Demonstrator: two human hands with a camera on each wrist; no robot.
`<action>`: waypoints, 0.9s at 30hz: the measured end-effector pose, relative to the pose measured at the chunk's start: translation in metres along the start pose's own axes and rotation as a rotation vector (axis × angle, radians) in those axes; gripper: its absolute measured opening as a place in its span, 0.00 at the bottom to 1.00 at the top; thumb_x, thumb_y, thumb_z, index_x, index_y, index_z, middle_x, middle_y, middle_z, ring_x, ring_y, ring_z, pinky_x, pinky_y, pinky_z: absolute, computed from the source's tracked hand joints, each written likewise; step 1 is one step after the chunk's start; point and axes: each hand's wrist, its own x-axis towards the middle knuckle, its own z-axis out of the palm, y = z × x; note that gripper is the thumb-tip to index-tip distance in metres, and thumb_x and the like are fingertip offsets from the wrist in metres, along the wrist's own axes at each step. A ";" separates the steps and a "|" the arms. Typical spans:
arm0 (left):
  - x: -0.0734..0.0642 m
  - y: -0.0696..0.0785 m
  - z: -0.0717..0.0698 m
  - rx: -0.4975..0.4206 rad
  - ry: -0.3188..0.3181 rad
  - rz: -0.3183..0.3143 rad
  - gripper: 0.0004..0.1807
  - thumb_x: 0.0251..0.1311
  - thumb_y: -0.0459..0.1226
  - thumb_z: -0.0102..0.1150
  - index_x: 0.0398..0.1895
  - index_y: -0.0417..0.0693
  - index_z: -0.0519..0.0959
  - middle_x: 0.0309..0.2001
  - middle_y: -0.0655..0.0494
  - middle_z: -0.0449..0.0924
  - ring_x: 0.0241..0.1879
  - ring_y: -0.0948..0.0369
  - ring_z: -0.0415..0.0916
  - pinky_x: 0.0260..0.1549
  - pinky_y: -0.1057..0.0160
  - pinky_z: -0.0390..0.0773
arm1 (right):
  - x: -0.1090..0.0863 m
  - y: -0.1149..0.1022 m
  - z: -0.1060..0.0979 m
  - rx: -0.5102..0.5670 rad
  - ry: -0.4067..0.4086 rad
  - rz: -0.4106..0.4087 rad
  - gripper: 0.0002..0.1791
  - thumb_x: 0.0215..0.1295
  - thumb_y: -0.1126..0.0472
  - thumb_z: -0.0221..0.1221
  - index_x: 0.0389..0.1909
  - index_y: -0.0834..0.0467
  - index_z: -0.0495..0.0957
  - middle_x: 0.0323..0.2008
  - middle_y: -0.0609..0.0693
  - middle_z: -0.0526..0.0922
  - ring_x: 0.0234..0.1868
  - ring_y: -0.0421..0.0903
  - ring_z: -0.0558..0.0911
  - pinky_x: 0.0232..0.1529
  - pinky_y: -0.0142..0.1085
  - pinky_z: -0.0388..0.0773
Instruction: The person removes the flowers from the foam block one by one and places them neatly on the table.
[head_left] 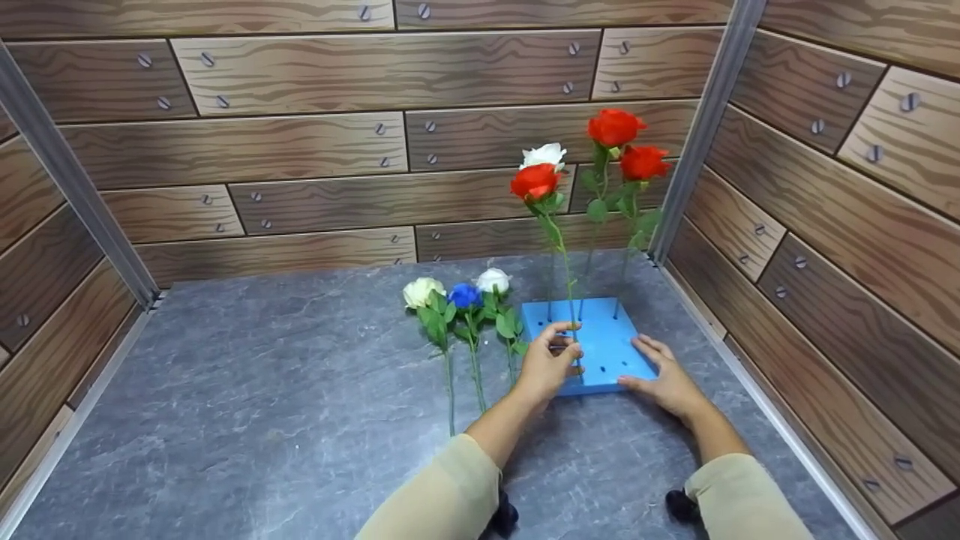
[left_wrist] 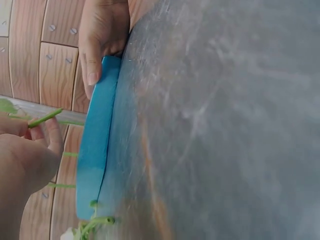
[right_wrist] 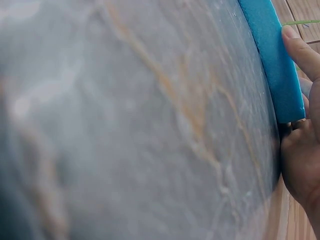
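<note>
While a cream rose, a blue rose and a white rose lie on the counter at nine o'clock from the blue block, the left hand, at eight, has its grip pinched on the stem of a red rose, the lower end just above the block. Another white rose stands in the block at eleven, two more red roses at twelve and one; at four, the right hand touches the block's corner, grip spread wide
</note>
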 end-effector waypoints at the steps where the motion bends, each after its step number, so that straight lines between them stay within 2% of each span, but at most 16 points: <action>1: -0.001 0.001 -0.001 -0.003 0.003 -0.005 0.16 0.71 0.33 0.56 0.58 0.59 0.79 0.45 0.52 0.74 0.50 0.47 0.80 0.42 0.59 0.88 | 0.000 0.000 0.000 0.002 0.001 0.001 0.54 0.57 0.45 0.72 0.79 0.58 0.54 0.80 0.61 0.45 0.80 0.68 0.44 0.75 0.70 0.43; 14: -0.007 0.006 -0.013 0.024 0.013 -0.021 0.17 0.72 0.33 0.55 0.58 0.62 0.78 0.47 0.51 0.73 0.47 0.53 0.80 0.42 0.57 0.88 | 0.000 0.002 0.000 0.016 -0.001 -0.012 0.54 0.57 0.46 0.72 0.79 0.59 0.54 0.80 0.59 0.45 0.80 0.67 0.43 0.76 0.69 0.41; 21: -0.010 0.010 -0.021 0.038 0.007 -0.021 0.18 0.71 0.33 0.56 0.59 0.63 0.78 0.47 0.50 0.73 0.52 0.42 0.79 0.44 0.55 0.88 | 0.001 0.003 0.000 0.017 -0.002 -0.019 0.54 0.58 0.46 0.72 0.79 0.60 0.54 0.80 0.60 0.45 0.80 0.67 0.43 0.76 0.69 0.41; 27: -0.014 0.014 -0.032 0.058 0.013 -0.031 0.18 0.72 0.33 0.54 0.60 0.61 0.77 0.47 0.50 0.72 0.50 0.45 0.79 0.43 0.55 0.88 | 0.000 0.003 0.000 0.004 -0.005 -0.011 0.54 0.58 0.45 0.71 0.79 0.59 0.53 0.80 0.60 0.44 0.80 0.68 0.43 0.76 0.70 0.41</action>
